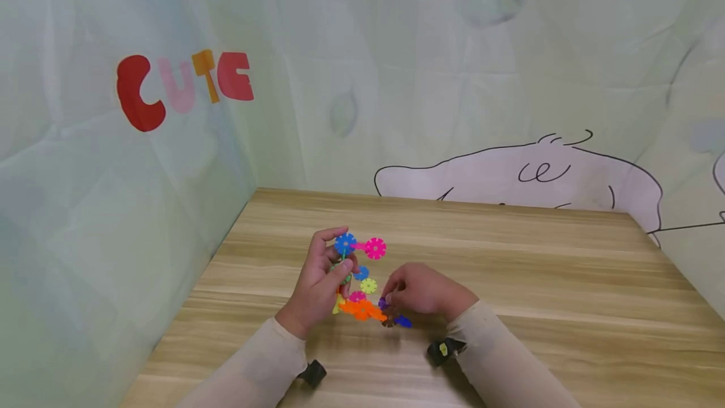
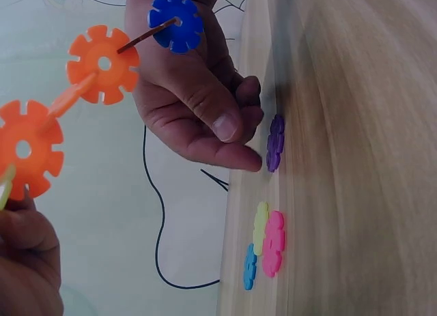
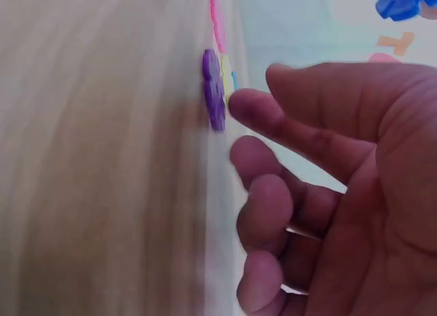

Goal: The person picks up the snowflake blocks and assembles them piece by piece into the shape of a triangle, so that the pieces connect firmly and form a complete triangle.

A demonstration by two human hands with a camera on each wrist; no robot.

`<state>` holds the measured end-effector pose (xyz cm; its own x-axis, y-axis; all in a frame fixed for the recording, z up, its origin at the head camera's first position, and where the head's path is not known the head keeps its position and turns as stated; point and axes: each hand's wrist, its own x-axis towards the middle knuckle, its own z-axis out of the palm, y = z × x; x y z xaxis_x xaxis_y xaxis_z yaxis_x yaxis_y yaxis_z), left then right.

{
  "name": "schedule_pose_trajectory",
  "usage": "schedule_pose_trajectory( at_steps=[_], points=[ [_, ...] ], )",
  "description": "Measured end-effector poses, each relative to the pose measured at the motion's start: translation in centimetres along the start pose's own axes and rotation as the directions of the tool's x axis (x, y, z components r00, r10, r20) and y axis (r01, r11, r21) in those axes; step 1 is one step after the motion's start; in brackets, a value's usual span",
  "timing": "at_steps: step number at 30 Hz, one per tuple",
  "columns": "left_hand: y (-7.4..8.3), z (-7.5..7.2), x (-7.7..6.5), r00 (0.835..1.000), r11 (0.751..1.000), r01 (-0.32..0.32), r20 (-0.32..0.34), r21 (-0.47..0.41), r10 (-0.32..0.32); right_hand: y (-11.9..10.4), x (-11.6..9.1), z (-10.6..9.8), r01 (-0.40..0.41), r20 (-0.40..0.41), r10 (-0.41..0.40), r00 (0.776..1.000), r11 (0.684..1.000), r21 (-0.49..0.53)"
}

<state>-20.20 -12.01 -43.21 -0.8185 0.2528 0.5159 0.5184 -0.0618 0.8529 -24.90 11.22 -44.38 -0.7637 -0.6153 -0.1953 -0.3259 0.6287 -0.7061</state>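
My left hand [image 1: 317, 282] holds a chain of interlocked notched plastic discs off the table. At the chain's top are a blue disc [image 1: 345, 243] and a pink disc [image 1: 375, 249]. Lower down come orange discs [image 1: 362, 310], a brown disc [image 1: 388, 322] and a dark blue disc [image 2: 176, 22] at the end. My right hand [image 1: 425, 288] hovers with loosely bent fingers beside a loose purple disc [image 3: 213, 91] on the table. A small gap shows between fingertips and disc in the right wrist view, and nothing is in that hand.
Farther left on the wooden table [image 1: 510, 257] lie a loose yellow-green disc [image 1: 369, 286], a pink disc [image 2: 274, 244] and a light blue disc [image 1: 361, 273], close together. Printed cloth walls [image 1: 317, 68] stand at the left and back edges.
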Motion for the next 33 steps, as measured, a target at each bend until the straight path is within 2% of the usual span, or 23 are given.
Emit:
schedule_pose_trajectory(
  at_steps=[9,13,18,29,33],
  points=[
    [-0.02,-0.01,0.02,1.000,1.000,0.015,-0.004,0.006,-0.015,-0.18,-0.08,0.30,-0.069,-0.016,0.068,0.998,0.996,-0.057],
    [0.07,0.05,-0.02,1.000,1.000,0.029,-0.009,-0.001,-0.029,-0.45,-0.08,0.52,-0.050,-0.039,0.046,0.998,0.994,-0.101],
    [0.02,-0.02,-0.04,1.000,1.000,0.014,-0.003,0.002,-0.014,-0.68,-0.03,0.88,-0.020,-0.056,0.012,0.998,0.990,-0.141],
    [-0.04,0.01,0.06,1.000,1.000,-0.013,0.009,-0.013,0.013,-0.48,-0.29,0.59,-0.033,-0.062,0.024,0.998,0.989,-0.144],
    [0.16,0.05,0.04,1.000,1.000,0.003,-0.001,0.000,-0.003,-0.11,-0.07,0.11,-0.036,-0.085,0.028,0.996,0.995,-0.097]
  ],
)
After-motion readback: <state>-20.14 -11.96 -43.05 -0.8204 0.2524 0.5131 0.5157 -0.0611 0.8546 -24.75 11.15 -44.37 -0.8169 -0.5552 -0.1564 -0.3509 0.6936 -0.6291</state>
